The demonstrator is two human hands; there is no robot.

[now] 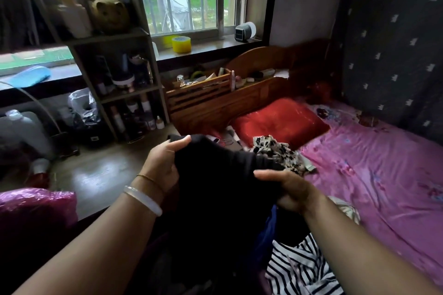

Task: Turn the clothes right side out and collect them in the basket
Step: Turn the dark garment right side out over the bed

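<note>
A black garment point(215, 189) hangs between both my hands, held up over the edge of the bed. My left hand point(163, 163) grips its upper left part, thumb on top. My right hand point(290, 190) grips its right side. Below it lies a black-and-white striped garment point(302, 268) with a bit of blue cloth point(268, 230) beside it. A cream cloth with black blotches point(278, 151) lies on the bed behind the black garment. No basket shows in this view.
The pink sheet of the bed point(374, 170) spreads to the right, with a red pillow point(280, 120) at the wooden headboard point(239, 93). A shelf of bottles point(124, 84) stands at the left by the wooden floor point(100, 175). A pink plastic bag point(36, 203) sits at the lower left.
</note>
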